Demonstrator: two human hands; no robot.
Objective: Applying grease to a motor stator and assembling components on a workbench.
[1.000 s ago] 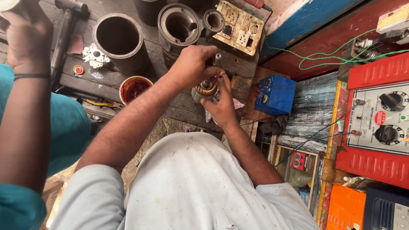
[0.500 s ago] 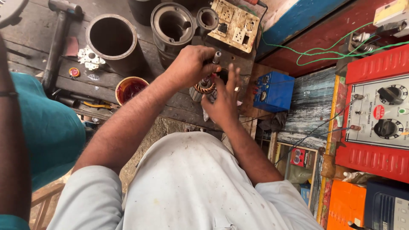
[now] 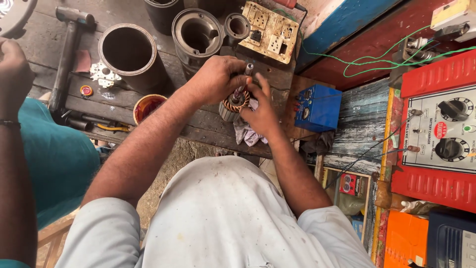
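Landmark: motor armature (image 3: 233, 101), copper windings, steel shaft up, held over dark wooden bench (image 3: 208, 124).

- Far left of armature: co-worker's arm and fist (image 3: 12, 69), teal garment below. Not the wearer's.
- Left, well apart: hammer (image 3: 67, 54), handle lying toward near edge of bench.
- Left: small white metal bracket (image 3: 101, 74) flat on bench, just beside big dark cylinder housing (image 3: 130, 54), open end up.
- Left & nearer: small red-lined cup (image 3: 148, 106) at bench edge.
- Above-left: second housing (image 3: 198, 37), grey, stepped bore, open up. Smaller ring-shaped part (image 3: 237, 25) beside it.
- At armature, L side: left hand (image 3: 215, 79), fingers curled over top of windings, wrapped on it, thumb near shaft.
- Directly above: cream switch/socket board (image 3: 270, 32).
- At armature, R side: right hand (image 3: 260, 111), fingers partly closed, fingertips pressed on shaft/winding; grey rag (image 3: 245, 134) bunched under palm, touching armature.
- Right, near: blue box meter (image 3: 317, 109) w/ dial.
- Right, further: green wire (image 3: 377, 62) looping along red ledge.
- Far right: red-and-white charger unit (image 3: 439, 129), two black knobs.
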